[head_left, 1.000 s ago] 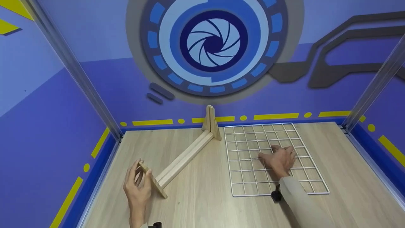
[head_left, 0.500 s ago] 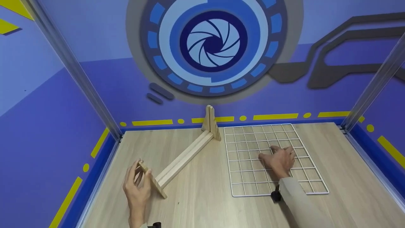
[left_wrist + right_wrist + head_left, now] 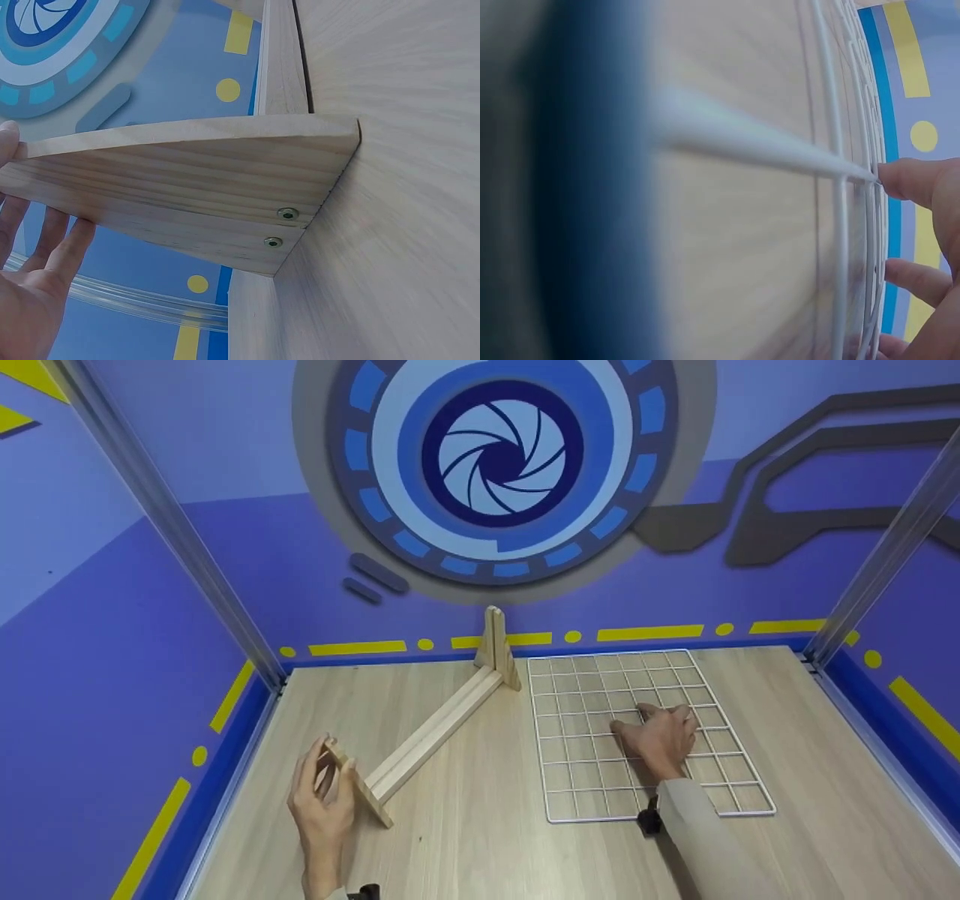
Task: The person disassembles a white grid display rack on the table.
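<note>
A pale wooden stand with two long bars between upright tapered end pieces stands slantwise on the table. My left hand holds the top of its near end piece, fingers on one side and thumb on the other. Two metal bolts show low on that piece in the left wrist view. To the right, a white wire grid lies flat on the table. My right hand rests on it with fingers spread, and its fingertips touch the wires in the right wrist view.
A light wood-grain table bears both things. A blue and purple printed wall rises right behind the stand and the grid. More panels with metal corner posts close in the left and right sides.
The whole head view has shifted slightly left and up. Both hands keep their places on the stand and the grid.
</note>
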The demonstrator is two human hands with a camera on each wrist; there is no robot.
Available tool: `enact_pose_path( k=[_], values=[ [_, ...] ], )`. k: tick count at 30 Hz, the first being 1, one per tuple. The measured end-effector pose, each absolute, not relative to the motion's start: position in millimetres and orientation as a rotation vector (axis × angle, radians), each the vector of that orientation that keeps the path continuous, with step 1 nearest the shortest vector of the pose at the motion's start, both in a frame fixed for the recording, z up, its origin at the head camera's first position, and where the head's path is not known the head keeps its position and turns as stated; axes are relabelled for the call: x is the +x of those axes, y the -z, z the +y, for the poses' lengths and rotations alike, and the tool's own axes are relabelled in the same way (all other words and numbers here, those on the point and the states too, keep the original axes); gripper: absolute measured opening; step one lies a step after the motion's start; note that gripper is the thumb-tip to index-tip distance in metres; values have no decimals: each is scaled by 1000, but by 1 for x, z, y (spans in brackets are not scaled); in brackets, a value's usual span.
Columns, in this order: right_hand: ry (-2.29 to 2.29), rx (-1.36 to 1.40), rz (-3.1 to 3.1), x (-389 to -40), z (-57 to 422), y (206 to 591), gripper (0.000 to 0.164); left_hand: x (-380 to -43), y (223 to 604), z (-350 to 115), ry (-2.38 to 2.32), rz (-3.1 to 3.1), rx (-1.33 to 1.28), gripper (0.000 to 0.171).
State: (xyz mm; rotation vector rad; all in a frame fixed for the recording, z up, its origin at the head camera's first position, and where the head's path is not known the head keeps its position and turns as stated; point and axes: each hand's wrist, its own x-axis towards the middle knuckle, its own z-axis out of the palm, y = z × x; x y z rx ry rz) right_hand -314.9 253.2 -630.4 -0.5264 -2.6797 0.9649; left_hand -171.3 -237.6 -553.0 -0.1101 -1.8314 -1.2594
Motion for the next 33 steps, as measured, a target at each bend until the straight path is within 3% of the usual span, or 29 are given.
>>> enact_pose_path(
  k=[33],
  values=[
    [-890,-540,-2779,-314,251,626,78,-170,554,-237,1268,-1881,-77,55]
  ],
)
